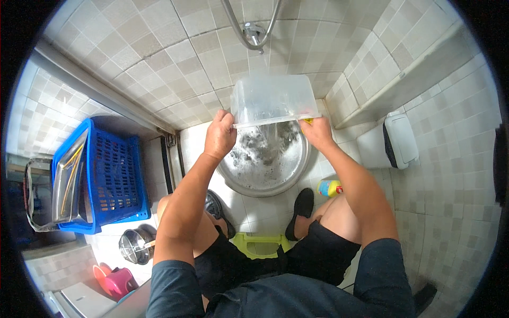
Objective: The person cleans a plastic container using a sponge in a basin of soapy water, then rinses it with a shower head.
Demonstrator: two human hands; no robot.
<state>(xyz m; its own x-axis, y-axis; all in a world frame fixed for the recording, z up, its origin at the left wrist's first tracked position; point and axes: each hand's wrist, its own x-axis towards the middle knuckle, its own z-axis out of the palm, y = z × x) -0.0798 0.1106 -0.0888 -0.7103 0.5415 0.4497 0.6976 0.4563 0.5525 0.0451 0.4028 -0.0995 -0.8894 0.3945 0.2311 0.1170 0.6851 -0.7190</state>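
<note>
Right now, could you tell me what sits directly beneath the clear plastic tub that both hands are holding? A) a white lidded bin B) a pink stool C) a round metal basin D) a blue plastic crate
C: the clear plastic tub, gripped at its rim by the left hand and the right hand, hangs tilted over the round metal basin on the tiled floor.

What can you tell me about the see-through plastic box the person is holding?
The clear, rectangular plastic box looks cloudy and wet. It is tipped on its side, its open rim facing down toward the round metal basin of sudsy water beneath it. The left hand grips the rim's left corner; the right hand, also holding something small and yellow, grips the right corner. It is held up before the tiled wall.
</note>
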